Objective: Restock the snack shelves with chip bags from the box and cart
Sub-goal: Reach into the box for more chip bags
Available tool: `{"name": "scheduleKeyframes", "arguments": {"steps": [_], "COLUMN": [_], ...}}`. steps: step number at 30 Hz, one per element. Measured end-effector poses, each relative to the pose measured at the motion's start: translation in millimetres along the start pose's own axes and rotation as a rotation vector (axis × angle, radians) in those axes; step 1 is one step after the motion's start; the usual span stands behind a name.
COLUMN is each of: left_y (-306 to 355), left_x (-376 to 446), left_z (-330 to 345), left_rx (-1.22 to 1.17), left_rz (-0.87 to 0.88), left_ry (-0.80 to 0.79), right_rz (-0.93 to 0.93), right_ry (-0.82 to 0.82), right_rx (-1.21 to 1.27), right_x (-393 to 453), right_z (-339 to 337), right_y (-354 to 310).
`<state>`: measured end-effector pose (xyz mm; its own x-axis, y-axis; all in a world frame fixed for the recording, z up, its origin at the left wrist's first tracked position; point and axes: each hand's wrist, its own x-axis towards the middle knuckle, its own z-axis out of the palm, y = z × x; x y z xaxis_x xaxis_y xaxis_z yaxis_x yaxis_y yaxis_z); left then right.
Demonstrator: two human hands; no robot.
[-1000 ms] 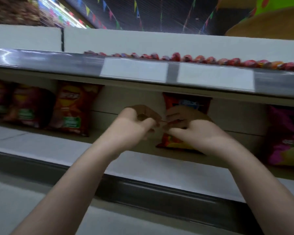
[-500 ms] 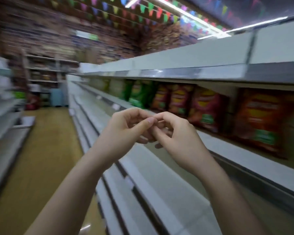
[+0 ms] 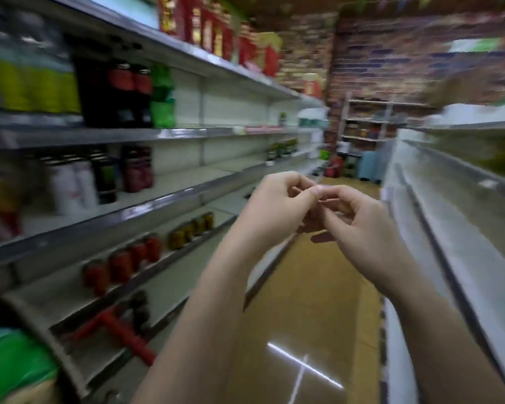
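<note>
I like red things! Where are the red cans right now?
The red cans stand in a row on a low shelf on the left side of the head view, with darker cans just beyond them and the left forearm to their right.

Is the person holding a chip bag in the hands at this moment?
No, the left hand and right hand meet with curled fingers in front of the aisle, with no bag between them.

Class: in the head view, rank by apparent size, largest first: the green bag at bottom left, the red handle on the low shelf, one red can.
1. green bag, nearest the camera
2. red handle
3. red can
</note>
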<state>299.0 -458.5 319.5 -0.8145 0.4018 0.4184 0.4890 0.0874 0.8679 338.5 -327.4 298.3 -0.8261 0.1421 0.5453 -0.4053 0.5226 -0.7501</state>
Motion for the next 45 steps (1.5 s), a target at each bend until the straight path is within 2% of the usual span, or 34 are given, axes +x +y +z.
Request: {"name": "scheduleKeyframes", "arguments": {"steps": [5, 10, 14, 18, 22, 25, 28, 30, 32, 34, 37, 41, 45], "left_y": [-7.8, 1.7, 20.7, 50.9, 80.3, 92.5, 97.4, 97.2, 97.0, 97.1, 100.1, 96.4, 80.2], "left_x": [-27.4, -90.4, -154.0, -221.4, -284.2, -319.7, -344.3, -355.0, -362.7, -367.5, -369.7, -362.6, -341.3], "left_z": [-40.0, -69.0, -77.8, -85.4, -94.5, -107.2, -117.1, -120.7, -125.0, -130.2, -139.2, -151.8, -155.1], "left_rx": [0.152, 0.381, 0.603, 0.788, 0.901, 1.012, 1.041, 1.018, 1.015, 1.020, 0.988, 0.825, 0.630], "left_rz": [-0.124, -0.256, -0.359, -0.372, -0.330, -0.415, -0.555, -0.640, -0.692, -0.701, -0.688, -0.659, -0.633], "left_ry": [0.349, 0.641, 0.793, 0.935, 1.121, 1.208, 1.191, 1.162, 1.135, 1.116, 1.096, 1.028, 0.995], "right_rz": [-0.138, -0.243, -0.313, -0.346, -0.442, -0.559, -0.743, -0.886, -0.947, -0.928, -0.769, -0.563, -0.444], "right_ry": [-0.309, -0.633, -0.892, -1.071, -1.063, -1.091, -1.261, -1.253, -1.212, -1.177, -1.124, -0.939, -0.953], "right_rx": [0.220, 0.374, 0.446, 0.474, 0.379, 0.258, -0.067, -0.243, -0.241, -0.185, 0.020, 0.244, 0.335], "right_x": [28.3, 16.2, -12.9, -40.8, -60.2, -70.2, -77.4, -84.5, -90.2, -90.5, -78.9, -69.5, -83.0], "right_z": [52.6, 112.8, 150.3, 174.6, 199.2, 211.3, 229.1, 246.6, 262.4, 270.6, 262.9, 247.3, 244.0], "right_y": [-4.2, -28.6, -57.3, -83.2, -103.8, -125.7, -145.7, -153.0, -157.6, -161.0, -173.9, -202.4, -235.6]}}
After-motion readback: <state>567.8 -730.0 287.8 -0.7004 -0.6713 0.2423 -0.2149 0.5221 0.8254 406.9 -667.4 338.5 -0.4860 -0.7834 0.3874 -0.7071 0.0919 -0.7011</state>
